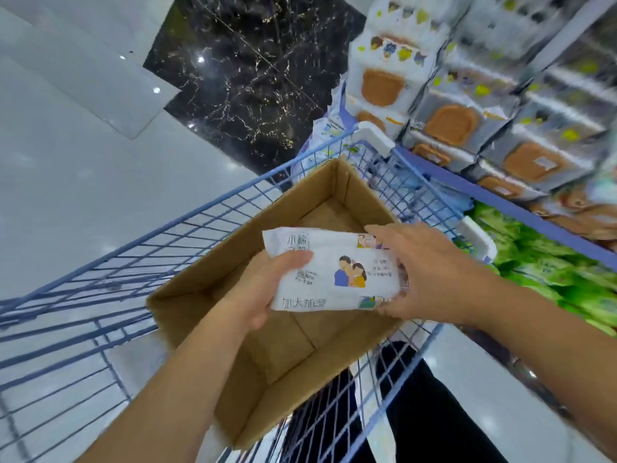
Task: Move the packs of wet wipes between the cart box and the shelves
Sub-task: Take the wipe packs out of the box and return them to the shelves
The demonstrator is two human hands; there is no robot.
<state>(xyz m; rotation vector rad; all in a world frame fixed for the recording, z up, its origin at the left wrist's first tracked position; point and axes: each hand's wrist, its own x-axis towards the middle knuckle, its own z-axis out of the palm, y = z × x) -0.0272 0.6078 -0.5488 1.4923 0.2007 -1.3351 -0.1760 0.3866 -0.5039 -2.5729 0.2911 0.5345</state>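
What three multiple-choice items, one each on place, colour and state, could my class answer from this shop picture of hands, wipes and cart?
1. Where are the packs of wet wipes?
A on a shelf
B held by the left hand and right hand over the cardboard box
C on the floor

2. What colour is the wire cart?
A blue
B red
C green

3. What state is the cardboard box in?
A taped shut
B crushed flat
C open at the top

Key:
1 B, both hands grip the packs above the box.
2 A, its wires are blue.
3 C, its bare inside shows.
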